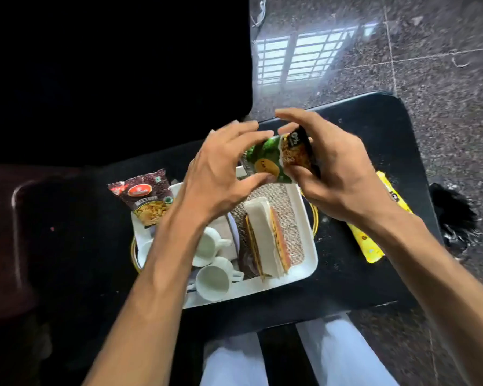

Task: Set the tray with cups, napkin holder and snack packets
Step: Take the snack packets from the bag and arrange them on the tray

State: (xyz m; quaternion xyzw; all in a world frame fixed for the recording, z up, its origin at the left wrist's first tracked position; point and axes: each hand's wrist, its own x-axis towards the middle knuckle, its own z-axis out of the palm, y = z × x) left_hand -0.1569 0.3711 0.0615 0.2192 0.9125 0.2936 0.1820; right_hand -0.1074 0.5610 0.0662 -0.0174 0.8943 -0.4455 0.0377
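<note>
Tray: white rectangular tray [304, 270] is sitting on the black table [374, 151], lined with a woven mat [289, 218].
Cups: two white cups [214, 278] are lying on the near left part of the tray, touching each other.
Napkin holder: napkin holder [264, 238] with a stack of white napkins is standing on the mat, right of the cups.
Mixture packet: dark red mixture packet [145, 195] is resting on the tray's far left corner, partly overhanging the rim.
Packets in hand: green packet [265, 160] and a dark packet [296, 150] are being held together above the tray's far edge, overlapping.
Right hand: right hand [329, 168] is gripping the dark packet, fingers curled around it.
Left hand: left hand [221, 174] is spread wide with fingertips reaching to the green packet; whether it is gripping is not clear.
Yellow packet: yellow packet [374, 218] is lying on the table, right of the tray and apart from it.
Stage: judging from the layout, cups and holder are in place and packets are being added.
Risk: two slick packets pinched together are likely to slide apart, so one may be dropping onto the napkins or off the far edge.
Risk: the left forearm is passing just over the cups, so lowering it could be knocking them.
Risk: the overhanging mixture packet could be nudged off the rim.
</note>
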